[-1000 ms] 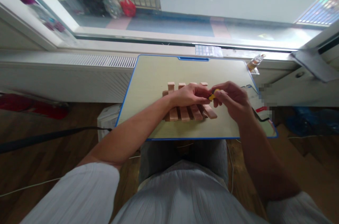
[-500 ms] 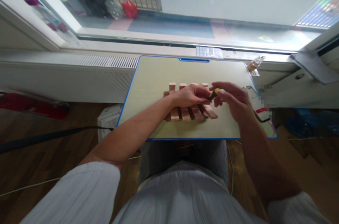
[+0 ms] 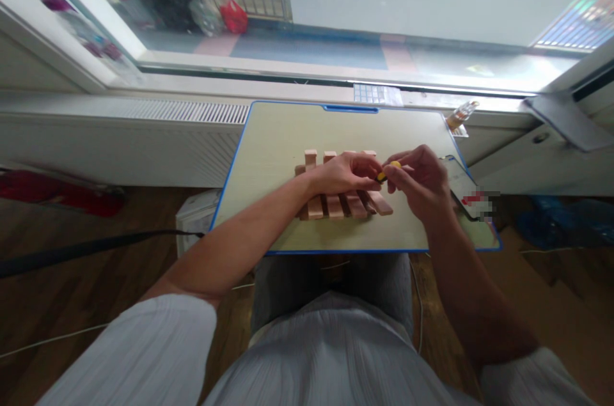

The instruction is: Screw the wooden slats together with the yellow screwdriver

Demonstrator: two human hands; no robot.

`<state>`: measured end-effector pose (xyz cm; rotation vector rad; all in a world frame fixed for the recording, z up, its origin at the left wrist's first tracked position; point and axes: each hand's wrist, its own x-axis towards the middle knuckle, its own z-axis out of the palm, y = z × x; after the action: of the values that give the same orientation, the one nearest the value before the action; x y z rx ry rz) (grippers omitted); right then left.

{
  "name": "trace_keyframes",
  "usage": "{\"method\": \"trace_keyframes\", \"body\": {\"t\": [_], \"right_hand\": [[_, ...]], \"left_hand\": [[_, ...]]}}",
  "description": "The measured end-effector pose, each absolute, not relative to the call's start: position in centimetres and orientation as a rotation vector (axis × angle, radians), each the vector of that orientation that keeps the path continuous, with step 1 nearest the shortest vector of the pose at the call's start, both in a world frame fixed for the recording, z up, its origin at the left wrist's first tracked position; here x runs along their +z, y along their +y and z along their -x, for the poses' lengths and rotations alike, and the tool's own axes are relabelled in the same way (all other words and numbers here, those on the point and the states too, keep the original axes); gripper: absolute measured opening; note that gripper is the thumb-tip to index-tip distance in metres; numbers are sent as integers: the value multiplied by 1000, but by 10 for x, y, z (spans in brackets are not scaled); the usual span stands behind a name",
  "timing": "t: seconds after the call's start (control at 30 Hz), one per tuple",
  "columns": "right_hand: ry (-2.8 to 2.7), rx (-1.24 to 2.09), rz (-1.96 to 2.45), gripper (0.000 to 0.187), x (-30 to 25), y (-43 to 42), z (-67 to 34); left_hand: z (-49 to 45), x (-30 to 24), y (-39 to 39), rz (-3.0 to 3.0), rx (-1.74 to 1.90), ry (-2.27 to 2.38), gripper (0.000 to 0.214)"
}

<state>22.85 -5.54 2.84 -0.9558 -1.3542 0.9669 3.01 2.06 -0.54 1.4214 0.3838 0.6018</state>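
Observation:
Short wooden slats lie side by side across the board, crossed by at least one other piece of wood. Over their right part, my left hand is closed, thumb and fingers pinched close to the lower end of a screwdriver; what sits in that pinch is hidden. The screwdriver has a short yellow-and-black handle and is tilted, its tip out of sight between the hands. My right hand grips the yellow end of the handle with thumb and curled fingers.
The wood rests on a pale folding table with a blue rim. A phone-like flat device lies on its right side. Behind stand a radiator and a windowsill, with a small bottle at the table's back right corner.
My right hand's fingers have curled in and turned around the screwdriver handle, showing more of the flat device behind. My left hand and the slats have stayed in place.

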Motion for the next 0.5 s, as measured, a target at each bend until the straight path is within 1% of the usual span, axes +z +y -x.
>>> {"method": "trace_keyframes", "body": {"t": [0.07,0.17,0.33,0.5], "right_hand": [[-1359,970,972,40,30,-56,-229],[-1383,1027,1006,30,36,-56,-234],[-1449,1113,1055,29,44,-54,-244],[-1440,1095,1016,27,44,-54,-240]], "left_hand": [[-31,-7,21,-1394,618,365,37],[-32,-6,21,-1393,609,349,34],[-31,-1,21,-1448,602,373,34],[-29,0,22,-1527,581,394,31]]}}
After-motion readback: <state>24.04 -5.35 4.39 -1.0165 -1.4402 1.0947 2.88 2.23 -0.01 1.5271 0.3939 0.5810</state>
